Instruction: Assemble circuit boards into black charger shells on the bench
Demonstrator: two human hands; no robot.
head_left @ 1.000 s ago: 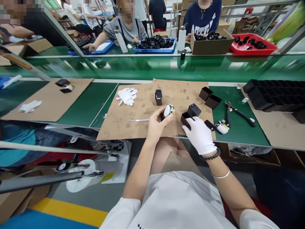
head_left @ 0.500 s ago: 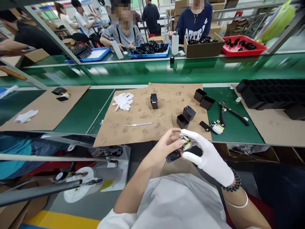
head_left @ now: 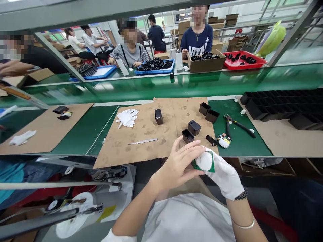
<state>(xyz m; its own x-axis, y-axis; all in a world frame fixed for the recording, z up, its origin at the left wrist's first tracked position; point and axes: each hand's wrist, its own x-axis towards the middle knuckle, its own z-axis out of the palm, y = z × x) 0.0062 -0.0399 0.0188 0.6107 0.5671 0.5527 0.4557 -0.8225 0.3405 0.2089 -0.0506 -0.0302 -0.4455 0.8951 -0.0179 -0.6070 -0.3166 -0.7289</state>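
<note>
A small green circuit board (head_left: 212, 166) with a round white patch on its face is held up between my two hands, past the front edge of the cardboard. My bare left hand (head_left: 176, 164) grips its left side, thumb below and fingers above. The white-gloved right hand (head_left: 223, 176) holds it from behind and the right; some of those fingers are hidden. Just beyond my hands stand an open black box (head_left: 188, 135) and a closed black case (head_left: 194, 127). To their right lie a black cover (head_left: 211, 140) and another circuit assembly (head_left: 223, 140).
Cardboard (head_left: 121, 151) covers the bench, bearing a thin metal blade (head_left: 142, 141), white gloves (head_left: 127, 117) and an upright black case (head_left: 158, 116). Pliers (head_left: 239, 126) lie right, near rows of black boxes (head_left: 282, 104). Co-workers sit beyond the green belt (head_left: 141, 88).
The board has been turned so its green side and white patch face me. My right hand has closed in behind it, and my left fingers have stretched across its edge. The view has tilted up.
</note>
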